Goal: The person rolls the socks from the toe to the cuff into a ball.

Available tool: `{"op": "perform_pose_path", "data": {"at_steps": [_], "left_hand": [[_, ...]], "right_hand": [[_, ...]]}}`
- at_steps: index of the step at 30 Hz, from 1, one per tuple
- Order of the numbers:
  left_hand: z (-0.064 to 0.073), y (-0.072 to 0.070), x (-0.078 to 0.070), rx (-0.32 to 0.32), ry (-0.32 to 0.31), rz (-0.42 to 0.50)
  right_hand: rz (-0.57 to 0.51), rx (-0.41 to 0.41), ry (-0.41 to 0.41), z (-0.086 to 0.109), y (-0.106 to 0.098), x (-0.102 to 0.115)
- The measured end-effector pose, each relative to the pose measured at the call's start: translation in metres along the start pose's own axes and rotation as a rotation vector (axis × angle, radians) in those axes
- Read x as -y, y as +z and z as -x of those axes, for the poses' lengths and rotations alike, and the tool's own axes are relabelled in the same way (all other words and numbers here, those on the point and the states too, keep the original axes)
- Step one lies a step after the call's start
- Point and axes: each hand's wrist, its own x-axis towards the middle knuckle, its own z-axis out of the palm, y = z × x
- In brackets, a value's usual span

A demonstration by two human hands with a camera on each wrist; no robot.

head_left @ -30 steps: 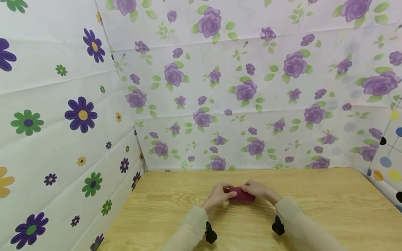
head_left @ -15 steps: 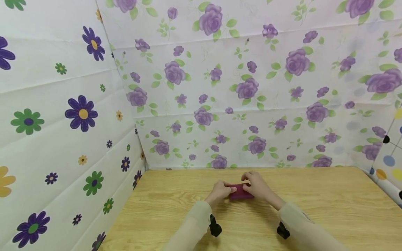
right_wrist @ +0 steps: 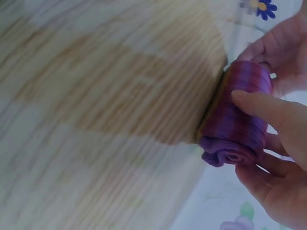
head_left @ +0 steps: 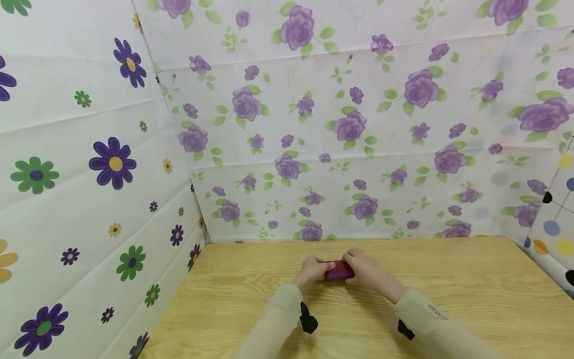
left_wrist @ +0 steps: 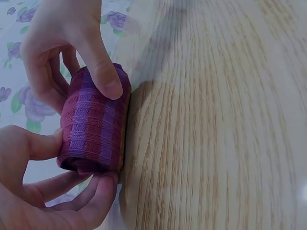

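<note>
A purple and maroon striped, rolled-up knit cloth (head_left: 339, 270) lies between both hands on the far half of the table. Its coiled layers show at one end (right_wrist: 235, 157) in the right wrist view, and a thin yellowish strip runs along its lower side. My left hand (head_left: 311, 271) grips the left end, with fingertips (left_wrist: 108, 181) right at the coil in the left wrist view. At the right end my right hand (head_left: 365, 269) holds the roll, its thumb (left_wrist: 111, 87) pressed on the ribbed surface and other fingers partly hidden behind.
The wooden table (head_left: 251, 264) has light grain and ends at a flower-printed back cloth (head_left: 287, 199). Another flowered cloth (head_left: 89, 209) hangs along the left side, and a dotted one (head_left: 553, 214) at the right edge. Black devices (head_left: 308, 319) sit at the wrists.
The cloth has gone from a wider, flatter bundle to a smaller, rounder roll, slightly farther back. My right hand's fingers lifted off half a second ago and now wrap its right end.
</note>
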Motion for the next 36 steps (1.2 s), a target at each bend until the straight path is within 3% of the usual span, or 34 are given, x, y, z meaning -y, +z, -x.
{"op": "perform_pose_path", "data": {"at_steps": [4,6,8,13,16,19,24,27,30,36], "left_hand": [[-0.001,0.002,0.002,-0.040,-0.003,0.026],[-0.003,0.003,0.003,-0.057,0.025,0.045],[-0.004,0.006,0.005,-0.087,0.089,0.040],[-0.005,0.011,0.004,-0.213,0.350,-0.057],[-0.005,0.012,0.004,-0.238,0.443,-0.119],[-0.005,0.011,0.007,-0.152,0.490,-0.189],[-0.004,0.005,0.015,0.126,0.523,-0.274],[-0.004,0.002,0.020,0.231,0.517,-0.318],[-0.005,0.002,0.022,0.260,0.524,-0.377],[-0.008,0.003,0.021,0.240,0.553,-0.421]], "right_hand": [[0.004,-0.007,0.012,-0.002,0.005,0.002],[-0.007,-0.010,0.021,-0.003,0.008,0.002],[-0.023,-0.009,0.030,-0.005,0.010,0.002],[-0.096,0.011,0.059,-0.012,0.013,-0.002],[-0.148,0.042,0.093,-0.015,0.013,-0.005],[-0.199,0.073,0.125,-0.015,0.011,-0.008],[-0.313,0.140,0.141,-0.009,0.005,-0.011],[-0.382,0.205,0.153,-0.006,0.004,-0.013],[-0.446,0.251,0.179,-0.004,0.004,-0.015],[-0.494,0.286,0.166,-0.002,0.002,-0.016]]}}
